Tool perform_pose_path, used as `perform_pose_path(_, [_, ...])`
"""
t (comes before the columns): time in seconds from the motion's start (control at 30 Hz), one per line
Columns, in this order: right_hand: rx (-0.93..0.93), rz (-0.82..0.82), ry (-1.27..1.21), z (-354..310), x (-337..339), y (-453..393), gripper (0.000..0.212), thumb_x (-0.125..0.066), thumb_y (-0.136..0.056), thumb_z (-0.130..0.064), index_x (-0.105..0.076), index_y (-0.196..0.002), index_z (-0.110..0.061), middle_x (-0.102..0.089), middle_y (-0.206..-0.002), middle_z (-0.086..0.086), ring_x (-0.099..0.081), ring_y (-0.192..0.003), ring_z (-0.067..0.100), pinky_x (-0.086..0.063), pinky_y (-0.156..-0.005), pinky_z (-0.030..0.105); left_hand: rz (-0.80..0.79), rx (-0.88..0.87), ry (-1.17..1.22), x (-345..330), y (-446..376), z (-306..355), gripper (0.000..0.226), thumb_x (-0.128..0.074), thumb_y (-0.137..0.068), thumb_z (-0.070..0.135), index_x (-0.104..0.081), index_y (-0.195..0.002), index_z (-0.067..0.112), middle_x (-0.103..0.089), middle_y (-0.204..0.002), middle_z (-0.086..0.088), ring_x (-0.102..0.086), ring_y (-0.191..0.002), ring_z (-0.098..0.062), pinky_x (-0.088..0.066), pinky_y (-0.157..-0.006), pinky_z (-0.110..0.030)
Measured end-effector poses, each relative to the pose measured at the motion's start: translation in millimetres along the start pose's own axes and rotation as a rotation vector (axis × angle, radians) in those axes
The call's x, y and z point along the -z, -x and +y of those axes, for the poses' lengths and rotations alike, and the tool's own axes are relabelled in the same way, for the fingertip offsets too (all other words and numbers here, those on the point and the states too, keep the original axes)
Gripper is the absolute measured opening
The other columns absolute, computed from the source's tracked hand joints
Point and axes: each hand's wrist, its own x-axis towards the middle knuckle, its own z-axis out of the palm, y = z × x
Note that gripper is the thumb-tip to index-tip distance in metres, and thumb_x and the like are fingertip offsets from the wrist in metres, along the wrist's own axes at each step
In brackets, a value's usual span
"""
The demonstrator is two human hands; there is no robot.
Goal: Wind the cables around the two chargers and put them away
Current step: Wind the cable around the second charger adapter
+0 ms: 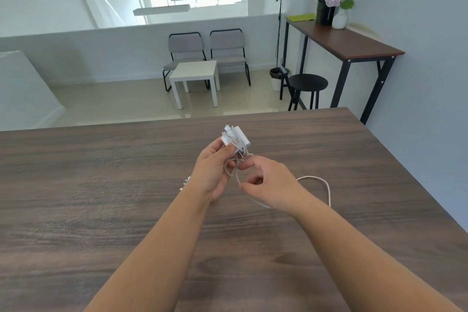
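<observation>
My left hand [215,172] grips a white charger [236,139] above the middle of the dark wooden table [101,197]. Some turns of white cable wrap the charger. My right hand [263,182] pinches that cable just below the charger. The loose rest of the white cable [325,186] runs under my right wrist and loops on the table to the right. A small white piece, seemingly the second charger or a plug [186,182], peeks out from behind my left wrist; most of it is hidden.
The table's far edge lies just beyond the charger and its right edge slants down at the right. Past it stand a white side table [195,73], two grey chairs, a black stool [307,82] and a tall desk [354,40] with a vase.
</observation>
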Motion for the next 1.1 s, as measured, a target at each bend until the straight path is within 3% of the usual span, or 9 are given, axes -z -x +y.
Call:
perform_pose_path(0.23, [-0.047, 0.038, -0.231, 1.5, -4.7, -0.6, 0.038, -0.082, -0.07, -0.016, -0.055, -0.096, -0.024, -0.076, -0.077, 0.001, -0.058, -0.059, 0.007, -0.049, -0.065, 0.024, 0.017, 0.007, 0.053, 4.9, 3.4, -0.9, 0.023, -0.048, -0.096, 0.002, -0.064, -0.111, 0.006, -0.072, -0.09, -0.005, -0.065, -0.076, -0.013, -0.042, -0.051, -0.014])
perform_pose_path(0.33, [-0.034, -0.062, -0.225, 7.5, 11.4, 4.2, 0.034, -0.077, -0.076, -0.009, -0.059, -0.102, -0.021, -0.075, -0.081, 0.006, -0.055, -0.061, 0.009, -0.047, -0.061, 0.023, 0.057, 0.009, 0.088, 10.7, 0.5, 2.5, 0.023, -0.047, -0.097, 0.003, -0.061, -0.116, 0.003, -0.072, -0.093, -0.008, -0.066, -0.078, -0.014, -0.042, -0.049, -0.013])
perform_pose_path(0.43, [-0.004, -0.185, 0.042, 29.0, 44.3, 9.7, 0.029, -0.074, -0.081, -0.016, -0.067, -0.105, -0.029, -0.074, -0.081, -0.003, -0.061, -0.066, 0.003, -0.049, -0.068, 0.018, 0.108, -0.001, 0.137, 21.2, -1.4, 10.3, 0.025, -0.047, -0.098, 0.003, -0.06, -0.119, 0.0, -0.071, -0.093, -0.011, -0.064, -0.08, -0.016, -0.043, -0.048, -0.012])
perform_pose_path(0.53, [-0.078, -0.146, 0.432, 61.3, 76.9, 13.0, 0.02, -0.072, -0.081, -0.018, -0.073, -0.09, -0.035, -0.071, -0.078, -0.012, -0.061, -0.072, -0.004, -0.042, -0.066, 0.014, 0.135, -0.017, 0.165, 32.1, -1.7, 19.4, 0.022, -0.047, -0.098, 0.002, -0.062, -0.113, 0.001, -0.073, -0.091, -0.012, -0.061, -0.085, -0.018, -0.043, -0.048, -0.012])
perform_pose_path(0.67, [-0.381, 0.051, 0.612, 96.6, 99.1, 13.9, 0.027, -0.059, -0.082, -0.005, -0.071, -0.081, -0.03, -0.07, -0.089, -0.002, -0.065, -0.093, 0.018, -0.046, -0.074, 0.021, 0.152, -0.05, 0.167, 38.2, -3.0, 25.7, 0.02, -0.047, -0.098, 0.003, -0.064, -0.108, 0.003, -0.074, -0.087, -0.011, -0.061, -0.083, -0.017, -0.044, -0.048, -0.011])
perform_pose_path(0.77, [-0.49, -0.009, 0.694, 98.1, 98.0, 11.4, 0.032, -0.055, -0.083, -0.006, -0.071, -0.103, -0.025, -0.069, -0.116, 0.004, -0.062, -0.11, 0.022, -0.048, -0.093, 0.028, 0.13, -0.039, 0.165, 36.8, -3.7, 23.9, 0.021, -0.048, -0.097, 0.003, -0.063, -0.111, 0.003, -0.074, -0.089, -0.011, -0.063, -0.082, -0.016, -0.045, -0.048, -0.011])
perform_pose_path(0.9, [-0.13, -0.11, 0.437, 59.3, 68.4, 4.5, 0.062, -0.051, -0.085, -0.004, -0.043, -0.143, -0.024, -0.037, -0.152, -0.001, -0.031, -0.141, 0.013, -0.021, -0.116, 0.025, 0.09, -0.007, 0.142, 26.6, -2.5, 14.9, 0.024, -0.05, -0.096, 0.004, -0.062, -0.117, 0.0, -0.071, -0.091, -0.013, -0.063, -0.076, -0.014, -0.046, -0.049, -0.011])
perform_pose_path(1.0, [0.048, -0.076, 0.054, 20.7, 33.4, -1.3, 0.055, -0.053, -0.088, -0.008, -0.049, -0.139, -0.028, -0.048, -0.142, -0.01, -0.043, -0.13, 0.005, -0.031, -0.11, 0.023, 0.053, -0.001, 0.116, 18.6, -1.4, 7.2, 0.021, -0.052, -0.094, 0.005, -0.065, -0.111, 0.003, -0.071, -0.091, -0.011, -0.064, -0.076, -0.014, -0.045, -0.049, -0.011])
perform_pose_path(1.1, [0.159, -0.051, 0.148, 1.1, 5.7, -9.9, 0.046, -0.067, -0.086, -0.027, -0.057, -0.131, -0.024, -0.061, -0.127, -0.01, -0.056, -0.113, 0.002, -0.038, -0.099, 0.016, 0.033, 0.004, 0.092, 13.2, 0.6, 3.2, 0.02, -0.048, -0.097, 0.004, -0.066, -0.106, 0.007, -0.072, -0.087, -0.005, -0.065, -0.073, -0.012, -0.043, -0.048, -0.011])
